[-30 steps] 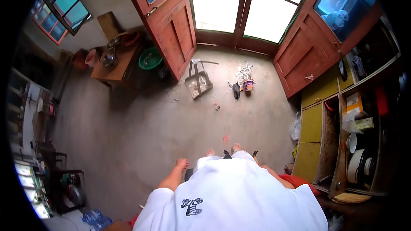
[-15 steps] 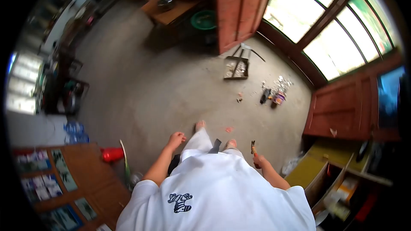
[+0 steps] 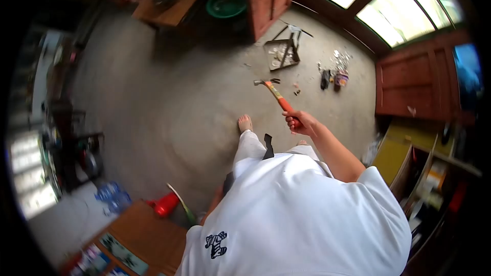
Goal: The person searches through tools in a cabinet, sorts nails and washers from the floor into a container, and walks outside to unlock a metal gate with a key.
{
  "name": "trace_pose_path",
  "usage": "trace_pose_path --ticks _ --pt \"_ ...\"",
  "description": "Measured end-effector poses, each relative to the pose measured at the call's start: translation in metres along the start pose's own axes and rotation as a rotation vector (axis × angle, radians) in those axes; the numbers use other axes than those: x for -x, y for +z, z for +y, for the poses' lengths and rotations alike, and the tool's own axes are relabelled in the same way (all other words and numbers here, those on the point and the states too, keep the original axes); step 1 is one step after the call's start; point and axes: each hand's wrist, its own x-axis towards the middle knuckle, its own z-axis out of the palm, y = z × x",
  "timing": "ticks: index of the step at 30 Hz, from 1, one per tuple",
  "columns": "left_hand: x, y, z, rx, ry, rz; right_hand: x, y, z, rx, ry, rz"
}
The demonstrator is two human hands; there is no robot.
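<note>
My right hand (image 3: 302, 122) is closed around the orange-red handle of a claw hammer (image 3: 276, 96). The hammer is held out in front of my body above the floor, its metal head pointing up and to the left in the view. Down at my left side only a strip of my left arm (image 3: 210, 208) shows beside the white shirt. The fingers of my left hand are hidden or too blurred to make out.
Ahead stands a dustpan-like metal box (image 3: 281, 55) with pale scraps in it. Litter (image 3: 340, 61) lies to its right, beside a dark object (image 3: 326, 79). A wooden table (image 3: 166, 9) and a green basin (image 3: 226, 4) are farther off. A red thermos-like object (image 3: 166, 204) is at left.
My right hand has raised the hammer from beside my leg out to the front. My left arm has dropped back out of clear sight. The view has turned and moved forward.
</note>
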Motion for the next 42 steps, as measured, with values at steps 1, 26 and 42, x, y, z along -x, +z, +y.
trace_pose_path --ticks 1,26,42 --pt "-0.006 -0.03 0.018 0.138 -0.035 -0.006 0.002 0.01 0.001 -0.032 -0.021 0.014" --pt "0.042 0.279 0.564 -0.543 0.869 -0.321 0.431 -0.393 0.044 -0.354 -1.194 1.121" --pt "0.219 0.658 0.913 -0.708 1.508 -0.486 0.537 -0.485 -0.08 -0.49 -1.345 1.257"
